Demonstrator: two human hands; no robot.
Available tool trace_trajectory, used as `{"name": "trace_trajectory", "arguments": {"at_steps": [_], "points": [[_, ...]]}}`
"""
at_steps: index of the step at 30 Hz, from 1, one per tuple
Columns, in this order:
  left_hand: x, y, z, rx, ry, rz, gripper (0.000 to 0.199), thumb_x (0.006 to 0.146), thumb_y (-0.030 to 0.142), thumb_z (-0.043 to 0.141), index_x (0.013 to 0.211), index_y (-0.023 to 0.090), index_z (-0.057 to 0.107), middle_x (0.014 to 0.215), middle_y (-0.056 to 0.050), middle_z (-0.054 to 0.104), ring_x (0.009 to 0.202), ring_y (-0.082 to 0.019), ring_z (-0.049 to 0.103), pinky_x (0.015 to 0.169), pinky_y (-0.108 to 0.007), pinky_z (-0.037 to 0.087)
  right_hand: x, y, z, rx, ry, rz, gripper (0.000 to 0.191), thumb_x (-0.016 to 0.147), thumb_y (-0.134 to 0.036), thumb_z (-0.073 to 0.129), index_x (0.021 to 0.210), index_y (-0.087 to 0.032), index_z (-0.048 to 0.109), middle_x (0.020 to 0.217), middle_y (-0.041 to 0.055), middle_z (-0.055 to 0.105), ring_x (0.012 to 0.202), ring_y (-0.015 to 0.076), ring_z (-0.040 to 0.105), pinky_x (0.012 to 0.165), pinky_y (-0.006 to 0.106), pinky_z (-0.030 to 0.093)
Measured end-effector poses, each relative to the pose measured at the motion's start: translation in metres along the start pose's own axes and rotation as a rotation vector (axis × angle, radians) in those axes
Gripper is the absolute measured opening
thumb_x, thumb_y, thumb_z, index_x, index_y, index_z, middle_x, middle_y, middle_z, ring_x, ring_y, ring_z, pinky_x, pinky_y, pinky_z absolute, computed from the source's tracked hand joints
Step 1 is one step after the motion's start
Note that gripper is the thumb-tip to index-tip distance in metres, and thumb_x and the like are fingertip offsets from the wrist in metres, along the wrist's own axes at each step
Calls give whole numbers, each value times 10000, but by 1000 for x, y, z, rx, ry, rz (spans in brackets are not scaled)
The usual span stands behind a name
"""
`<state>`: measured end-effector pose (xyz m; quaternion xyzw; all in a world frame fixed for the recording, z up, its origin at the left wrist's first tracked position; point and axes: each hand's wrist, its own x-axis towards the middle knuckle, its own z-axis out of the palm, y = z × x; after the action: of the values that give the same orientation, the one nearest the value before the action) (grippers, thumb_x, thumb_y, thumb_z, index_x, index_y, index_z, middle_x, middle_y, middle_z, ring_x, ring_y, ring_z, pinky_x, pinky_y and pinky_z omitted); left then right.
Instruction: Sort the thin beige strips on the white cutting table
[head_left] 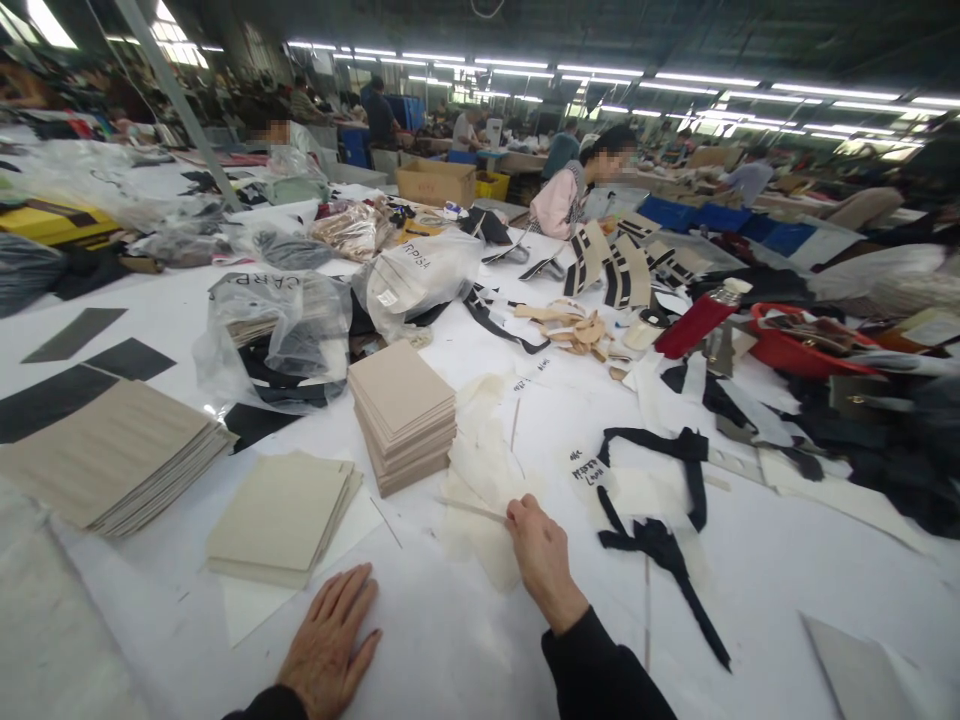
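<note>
My left hand (330, 635) lies on the white tabletop with its fingers stretched out, holding nothing. Just beyond it is a short stack of cream square sheets (277, 510), resting partly on white paper (251, 608). My right hand (541, 550) is closed in a pinch at the edge of a thin cream sheet (480, 455). More pale sheets (480, 545) lie under and beside that one. A taller stack of beige-pink sheets (403, 410) stands at its left. Right of my right hand are tangled black fabric strips (656, 545).
Large beige sheets (112, 450) are stacked at the left. Clear plastic bags (281, 335) with pieces inside stand behind the stacks. A red bottle (697, 318) and a red basin (802, 345) are at the right. A person in pink (559, 200) sits across the table.
</note>
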<state>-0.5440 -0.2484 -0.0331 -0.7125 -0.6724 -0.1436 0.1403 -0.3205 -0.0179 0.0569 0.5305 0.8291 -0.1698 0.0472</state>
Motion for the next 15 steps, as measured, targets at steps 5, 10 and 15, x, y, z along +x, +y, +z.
{"name": "trace_trajectory", "arguments": {"at_steps": [5, 10, 15], "points": [[0, -4, -1, 40, 24, 95, 508, 774, 384, 576, 1205, 120, 523, 1318, -131, 458, 1202, -255, 408, 1042, -399, 236, -32, 2, -21, 51, -59, 27, 171, 894, -224, 394, 770, -183, 505, 777, -8, 560, 755, 143, 506, 622, 273, 248], [-1, 3, 0, -5, 27, -7, 456, 802, 345, 530, 1206, 135, 508, 1319, -121, 464, 1224, -247, 397, 1041, -416, 261, -63, 4, -19, 254, -265, 11, 146, 837, -202, 454, 773, -193, 585, 771, -1, 600, 789, 137, 545, 702, 237, 323], [0, -9, 6, 94, 141, 100, 433, 791, 382, 501, 1141, 140, 580, 1248, -120, 542, 1160, -243, 476, 958, -394, 368, -87, 6, 13, 385, -420, -60, 159, 796, -202, 512, 820, -205, 670, 822, 31, 624, 874, 194, 571, 772, 275, 391]]}}
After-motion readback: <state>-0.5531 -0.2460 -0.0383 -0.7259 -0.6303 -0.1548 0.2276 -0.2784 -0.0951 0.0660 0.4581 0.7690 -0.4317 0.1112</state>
